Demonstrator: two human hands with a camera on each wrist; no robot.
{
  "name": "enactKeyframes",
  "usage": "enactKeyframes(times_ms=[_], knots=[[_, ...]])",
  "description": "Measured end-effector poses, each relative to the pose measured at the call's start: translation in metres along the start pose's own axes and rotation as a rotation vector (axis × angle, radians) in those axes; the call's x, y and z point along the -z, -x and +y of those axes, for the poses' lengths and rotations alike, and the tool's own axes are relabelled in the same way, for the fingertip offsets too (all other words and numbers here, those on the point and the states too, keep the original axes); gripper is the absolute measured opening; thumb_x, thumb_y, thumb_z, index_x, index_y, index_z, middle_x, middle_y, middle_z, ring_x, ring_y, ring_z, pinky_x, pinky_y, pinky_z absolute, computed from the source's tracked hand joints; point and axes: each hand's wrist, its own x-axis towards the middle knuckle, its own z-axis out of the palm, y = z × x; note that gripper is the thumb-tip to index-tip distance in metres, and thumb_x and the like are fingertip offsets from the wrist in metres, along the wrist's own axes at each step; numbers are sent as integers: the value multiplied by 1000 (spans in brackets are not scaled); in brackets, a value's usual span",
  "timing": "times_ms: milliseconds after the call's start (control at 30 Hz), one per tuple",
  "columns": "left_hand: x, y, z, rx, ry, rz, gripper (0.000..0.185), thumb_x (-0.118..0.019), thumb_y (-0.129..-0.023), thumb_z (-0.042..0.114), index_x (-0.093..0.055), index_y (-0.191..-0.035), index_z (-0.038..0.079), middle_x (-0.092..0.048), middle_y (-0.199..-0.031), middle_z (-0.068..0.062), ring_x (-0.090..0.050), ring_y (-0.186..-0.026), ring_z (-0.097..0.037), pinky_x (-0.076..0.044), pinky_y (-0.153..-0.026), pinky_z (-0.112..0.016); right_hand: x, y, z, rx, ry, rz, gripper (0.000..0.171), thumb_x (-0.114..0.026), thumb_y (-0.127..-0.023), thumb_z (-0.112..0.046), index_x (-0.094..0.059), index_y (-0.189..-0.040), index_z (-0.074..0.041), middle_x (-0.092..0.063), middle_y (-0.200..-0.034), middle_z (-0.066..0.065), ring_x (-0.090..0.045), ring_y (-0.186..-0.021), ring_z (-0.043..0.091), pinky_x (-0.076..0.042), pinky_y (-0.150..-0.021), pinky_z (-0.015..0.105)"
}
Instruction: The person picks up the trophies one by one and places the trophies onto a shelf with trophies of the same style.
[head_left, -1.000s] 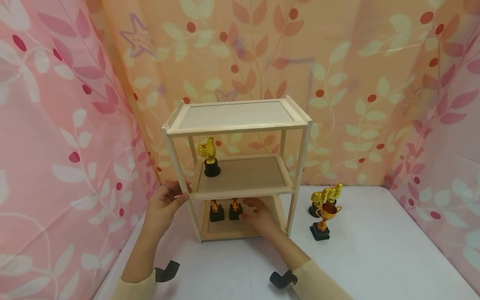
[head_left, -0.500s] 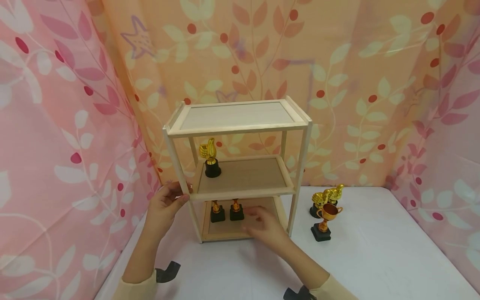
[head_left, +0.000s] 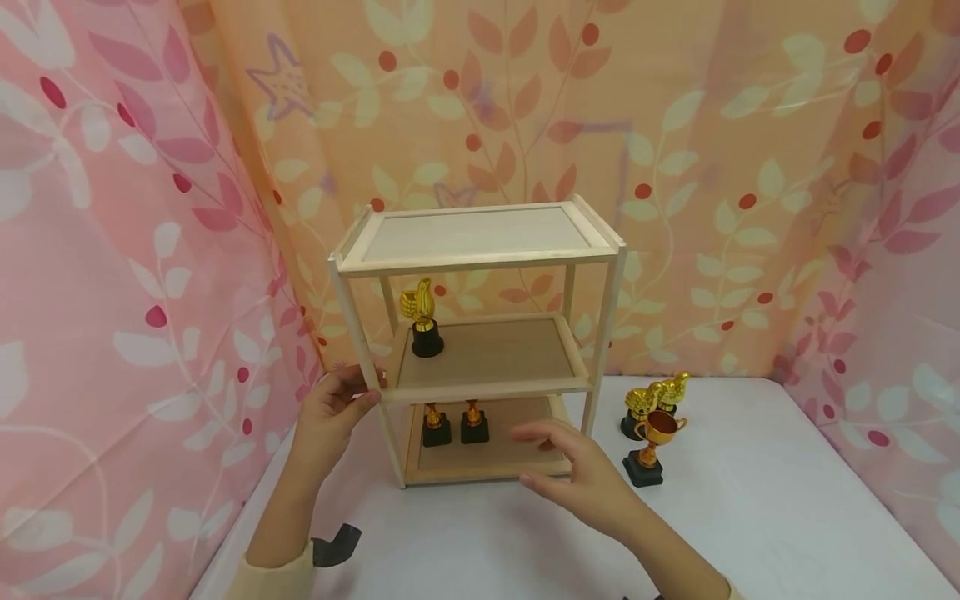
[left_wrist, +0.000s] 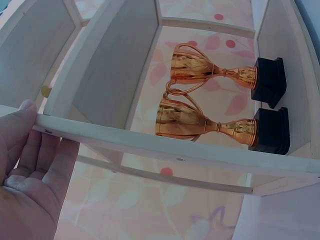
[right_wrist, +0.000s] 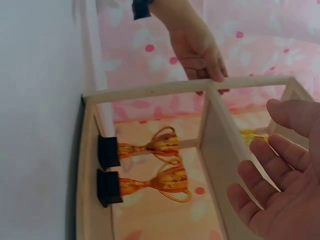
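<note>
My left hand (head_left: 330, 421) grips the front left post of a small wooden shelf rack (head_left: 480, 391), thumb in front and fingers behind, at the middle shelf's height. Two copper-gold trophy cups (left_wrist: 182, 119) on square black bases stand side by side on the bottom shelf. In the head view the middle shelf hides their tops. A gold thumbs-up trophy (head_left: 427, 337) with a round black base stands at the left of the middle shelf. My right hand (head_left: 581, 475) holds nothing; its fingers are loosely spread in front of the rack's lower right, apart from the cups.
Right of the rack, another trophy cup (head_left: 645, 462) stands on the white tabletop (head_left: 765, 500). Two gold thumbs-up trophies, one nearer (head_left: 637, 408) and one behind (head_left: 672, 388), stand close to it. Floral curtains (head_left: 697, 167) hang behind and at both sides.
My right hand has drawn back from the right-hand cup on the bottom shelf, moving right and toward me. The left hand keeps its grip on the post.
</note>
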Motion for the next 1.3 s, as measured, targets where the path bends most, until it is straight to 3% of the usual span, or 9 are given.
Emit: enactKeyframes(times_ms=[233, 400, 633, 900, 1067, 1133, 1300], knots=[[0, 0, 0, 22, -14, 5, 37, -69, -94, -5, -58, -128, -10, -63, -122, -24, -67, -108, -19, -56, -96, -23, 30, 8, -8, 146, 74, 3, 45, -76, -94, -20, -60, -136, -28, -64, -134, -8, -59, -123, 12, -52, -100, 31], [-1, 0, 1, 8, 6, 2, 36, -69, -93, -7, -59, -127, -10, -65, -121, -22, -68, -107, -20, -57, -96, -24, 53, 15, -13, 240, 110, -10, 48, -80, -91, -13, -62, -135, -21, -65, -134, -4, -58, -125, 13, -49, -104, 25], [0, 1, 1, 14, 2, 20, 35, -69, -93, -7, -60, -127, -8, -67, -121, -18, -68, -106, -18, -57, -95, -22, 85, 17, -13, 321, 137, 69, 54, -83, -82, 2, -65, -131, -12, -67, -127, 2, -61, -121, 12, -45, -106, 17], [-1, 2, 1, 23, -10, 37, 35, -70, -92, -8, -60, -126, -9, -67, -118, -18, -69, -104, -18, -58, -93, -23, 118, 25, -3, 253, 176, 132, 60, -82, -77, 11, -65, -131, -10, -65, -129, 3, -61, -109, 8, -52, -88, 12], [0, 2, 1, 39, -30, 39, 36, -70, -93, -6, -59, -126, -10, -65, -121, -20, -69, -105, -16, -57, -93, -22, 131, 29, -1, 180, 244, 165, 61, -83, -79, 8, -65, -133, -13, -65, -131, 0, -59, -116, 8, -45, -102, 16], [0, 2, 1, 36, -26, 36, 36, -70, -92, -6, -58, -126, -11, -64, -122, -21, -69, -106, -16, -57, -93, -22, 135, 31, -1, 134, 256, 182, 60, -83, -80, 6, -65, -133, -16, -65, -132, -2, -58, -119, 7, -47, -110, 36], [-1, 0, -1, 17, -9, 25, 35, -70, -92, -6, -60, -126, -9, -67, -121, -16, -69, -107, -17, -57, -94, -23, 149, 37, 1, 131, 240, 211, 62, -80, -79, 12, -63, -135, -10, -66, -132, 2, -57, -118, 6, -44, -111, 34]])
